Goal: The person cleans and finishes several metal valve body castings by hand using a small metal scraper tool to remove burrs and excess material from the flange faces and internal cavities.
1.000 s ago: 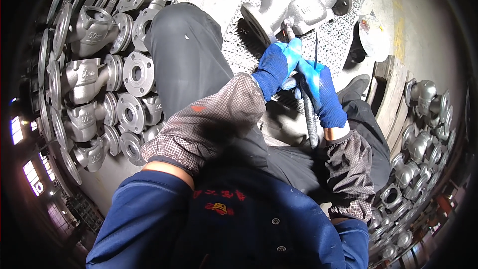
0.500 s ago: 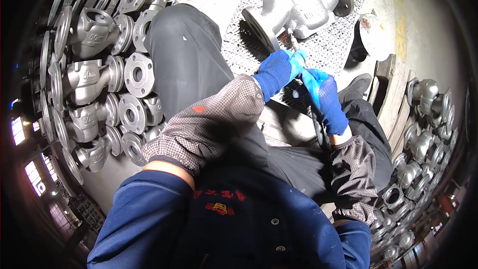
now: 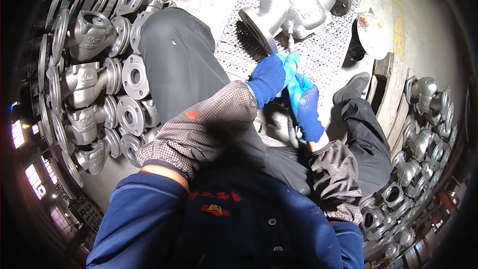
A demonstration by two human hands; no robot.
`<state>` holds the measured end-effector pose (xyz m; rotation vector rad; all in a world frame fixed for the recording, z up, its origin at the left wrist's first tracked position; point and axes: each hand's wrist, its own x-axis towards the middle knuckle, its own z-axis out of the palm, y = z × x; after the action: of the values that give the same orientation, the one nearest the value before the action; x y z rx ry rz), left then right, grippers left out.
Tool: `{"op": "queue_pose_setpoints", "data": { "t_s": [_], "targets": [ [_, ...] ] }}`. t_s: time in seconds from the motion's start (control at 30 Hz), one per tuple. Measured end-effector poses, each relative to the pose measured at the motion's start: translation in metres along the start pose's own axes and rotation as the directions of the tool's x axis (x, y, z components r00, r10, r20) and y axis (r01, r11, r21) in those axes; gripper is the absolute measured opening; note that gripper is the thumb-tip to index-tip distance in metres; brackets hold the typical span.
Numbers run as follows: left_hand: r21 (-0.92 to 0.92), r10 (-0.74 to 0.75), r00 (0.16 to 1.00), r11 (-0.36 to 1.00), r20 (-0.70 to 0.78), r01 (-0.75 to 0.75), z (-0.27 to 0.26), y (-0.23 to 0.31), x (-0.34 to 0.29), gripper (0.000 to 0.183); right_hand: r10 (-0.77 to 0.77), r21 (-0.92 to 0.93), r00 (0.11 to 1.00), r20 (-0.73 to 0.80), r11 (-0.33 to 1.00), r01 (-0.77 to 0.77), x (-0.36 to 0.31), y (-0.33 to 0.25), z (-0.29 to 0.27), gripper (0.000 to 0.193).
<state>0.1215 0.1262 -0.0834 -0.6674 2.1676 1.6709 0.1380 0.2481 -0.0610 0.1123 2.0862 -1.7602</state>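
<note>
A silver cast valve body [image 3: 294, 7] with round flanges lies on a patterned metal grating [image 3: 323, 52] in front of me. My left hand [image 3: 274, 74], in a blue glove, is closed around the front of a slim die grinder [image 3: 291, 45]. Its narrow tip points at the valve body's near side, and whether it touches I cannot tell. My right hand [image 3: 307, 107], also in a blue glove, is closed on the grinder's rear part just behind the left. A dark ribbed hose [image 3: 292, 132] hangs below the right hand. Most of the grinder is hidden by the gloves.
Stacked valve bodies [image 3: 89, 35] with flanges stand close by my left leg. More castings [image 3: 420, 142] are piled at the right. Wooden boards [image 3: 391, 89] lie beside my right shoe [image 3: 351, 87]. A round pale disc-shaped object [image 3: 373, 35] is right of the grating.
Both hands have shifted slightly left with the grinder, the right hand more so. The grinder now points more directly up toward the valve body, and its tip shows more plainly.
</note>
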Motion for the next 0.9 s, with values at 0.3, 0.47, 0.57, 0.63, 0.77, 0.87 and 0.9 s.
{"op": "queue_pose_setpoints", "data": {
  "t_s": [0.3, 0.47, 0.57, 0.63, 0.77, 0.87, 0.9],
  "targets": [
    [-0.076, -0.037, 0.997, 0.996, 0.071, 0.042, -0.013, 0.016, -0.008, 0.036, 0.062, -0.144, 0.996, 0.063, 0.988, -0.052, 0.024, -0.003, -0.004, 0.027],
    [-0.346, -0.059, 0.987, 0.932, 0.147, 0.108, -0.017, 0.017, -0.011, 0.032, 0.01, -0.192, 1.0, 0.008, 0.981, -0.008, 0.023, -0.008, 0.002, 0.028],
    [-0.358, 0.019, 0.994, 0.934, 0.11, 0.022, -0.013, 0.011, -0.005, 0.032, -0.031, -0.103, 0.999, -0.009, 0.994, 0.03, 0.024, -0.009, 0.001, 0.028],
    [-0.262, 0.124, 0.985, 0.961, 0.124, -0.088, -0.015, 0.007, -0.003, 0.033, 0.02, -0.064, 1.0, -0.016, 0.998, -0.021, 0.02, -0.01, -0.001, 0.03],
    [-0.492, 0.019, 0.974, 0.865, 0.226, 0.098, -0.014, 0.008, -0.01, 0.034, 0.148, -0.088, 0.989, 0.024, 0.986, -0.145, 0.018, -0.015, -0.006, 0.032],
    [-0.484, 0.079, 0.981, 0.875, 0.178, 0.018, -0.01, 0.011, -0.013, 0.039, 0.155, -0.206, 0.988, 0.009, 0.967, -0.15, 0.018, -0.007, -0.01, 0.032],
    [-0.51, 0.095, 0.979, 0.86, 0.183, 0.012, -0.01, 0.01, -0.013, 0.037, 0.157, -0.201, 0.987, 0.01, 0.968, -0.152, 0.014, -0.007, -0.009, 0.032]
  ]
}}
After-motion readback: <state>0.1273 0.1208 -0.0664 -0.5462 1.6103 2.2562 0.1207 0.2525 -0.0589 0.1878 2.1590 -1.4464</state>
